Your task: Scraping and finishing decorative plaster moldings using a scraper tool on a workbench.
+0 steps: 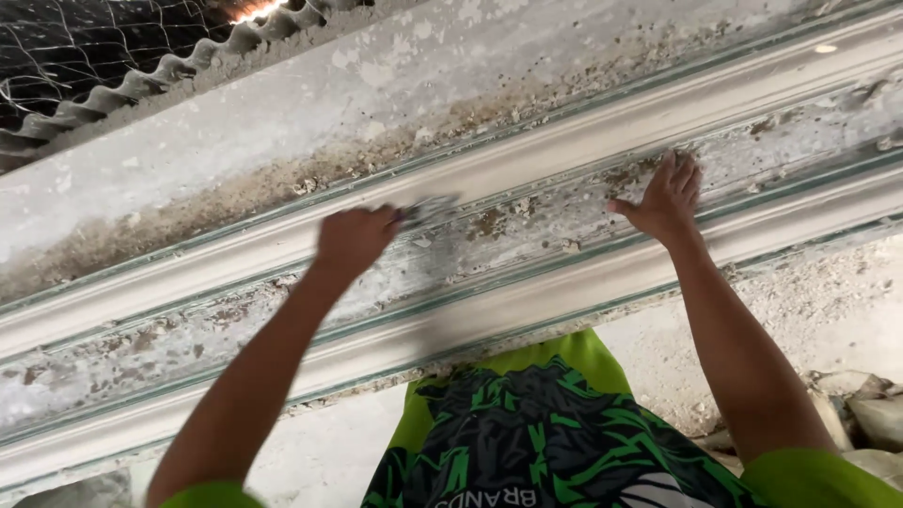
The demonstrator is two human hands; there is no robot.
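The head camera looks steeply down (close in) onto a moulded ledge (527, 160).

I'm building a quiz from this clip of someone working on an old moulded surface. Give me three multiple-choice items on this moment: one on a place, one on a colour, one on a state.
1. Where does the right hand rest?
A. Flat on the flaking band of the moulding
B. On the wire mesh
C. On the rubble

2. What colour are the person's shirt sleeves?
A. Red
B. Bright green
C. White

3. What is the left hand doing?
A. Hanging open and empty
B. Closed around a scraper whose blade meets the moulding
C. Pressed flat, holding nothing

Answers: 1 A, the palm lies spread on the peeling strip between the two pale ridges. 2 B, both sleeve edges at the bottom show bright green. 3 B, the fist grips a handle and the metal blade sticks out against the surface.
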